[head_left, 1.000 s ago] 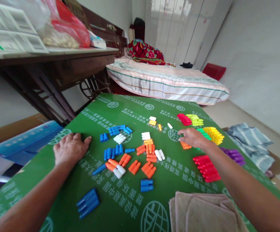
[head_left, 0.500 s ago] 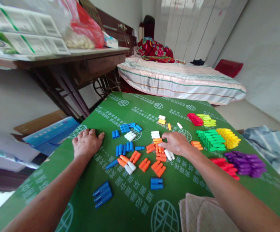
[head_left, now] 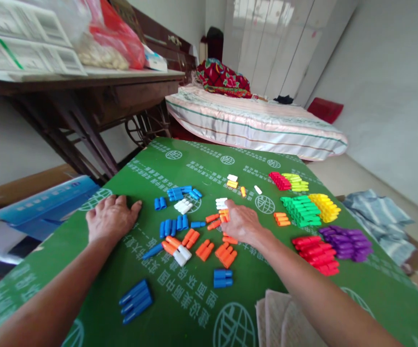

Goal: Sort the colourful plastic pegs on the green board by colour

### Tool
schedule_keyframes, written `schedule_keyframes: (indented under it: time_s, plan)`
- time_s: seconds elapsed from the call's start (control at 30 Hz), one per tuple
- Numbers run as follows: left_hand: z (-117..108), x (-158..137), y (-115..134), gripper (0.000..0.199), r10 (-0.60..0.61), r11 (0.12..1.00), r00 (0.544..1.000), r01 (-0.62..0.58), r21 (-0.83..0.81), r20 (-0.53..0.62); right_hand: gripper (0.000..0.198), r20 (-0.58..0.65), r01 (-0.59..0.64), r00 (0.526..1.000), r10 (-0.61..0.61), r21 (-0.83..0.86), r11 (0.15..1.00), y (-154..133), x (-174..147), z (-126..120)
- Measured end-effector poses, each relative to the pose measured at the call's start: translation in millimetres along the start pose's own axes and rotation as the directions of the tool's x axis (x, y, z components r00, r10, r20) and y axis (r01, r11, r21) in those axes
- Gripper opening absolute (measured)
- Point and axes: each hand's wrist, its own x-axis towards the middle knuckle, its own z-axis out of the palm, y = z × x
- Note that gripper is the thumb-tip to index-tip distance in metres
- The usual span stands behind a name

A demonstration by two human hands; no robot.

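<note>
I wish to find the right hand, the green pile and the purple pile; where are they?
Right hand [head_left: 242, 222]: head view, on the back of the hand.
Green pile [head_left: 300, 210]: head view, on its middle.
Purple pile [head_left: 346, 243]: head view, on its middle.

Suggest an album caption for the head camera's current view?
The left hand rests on a green tabletop, the right hand among small orange pieces.
</note>
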Motion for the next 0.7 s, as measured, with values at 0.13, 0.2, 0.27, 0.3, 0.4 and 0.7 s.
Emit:
schedule_keyframes:
  time_s: [0.13, 0.2, 0.27, 0.3, 0.4, 0.7]
  plan:
    - [0.7, 1.0, -0.8, 0.066, 0.005, 1.0, 1.0, -0.005, 0.004, 0.004, 0.067, -0.077, 0.067, 0.996, -0.052, 0.203, 0.977, 22.3, 6.9, -10.1]
    - [1.3, 1.1, -1.0, 0.066, 0.005, 1.0, 1.0, -0.005, 0.013, 0.004, 0.065, -0.116, 0.083, 0.991, -0.064, 0.171, 0.982, 43.6, 13.0, -18.9]
    - [1.9, 1.3, -1.0, 0.066, -0.003, 1.0, 1.0, 0.003, 0.027, 0.004, 0.063, -0.11, 0.044, 0.993, -0.042, 0.014, 0.999, 69.5, 19.4, -28.4]
    - [2.1, 1.3, -1.0, 0.066, -0.006, 0.999, 1.0, 0.006, 0.034, 0.003, 0.063, -0.094, 0.012, 0.995, -0.019, -0.076, 0.997, 82.9, 22.3, -32.7]
    - [2.9, 1.5, -1.4, 0.065, -0.002, 0.999, 1.0, 0.002, 0.044, -0.001, 0.061, -0.055, -0.014, 0.998, 0.005, -0.168, 0.986, 119.6, 28.6, -41.2]
    - [4.5, 1.8, -1.4, 0.067, 0.004, 0.999, 1.0, -0.003, 0.04, -0.011, 0.062, 0.094, 0.019, 0.996, -0.005, -0.142, 0.99, 169.7, 41.0, -30.5]
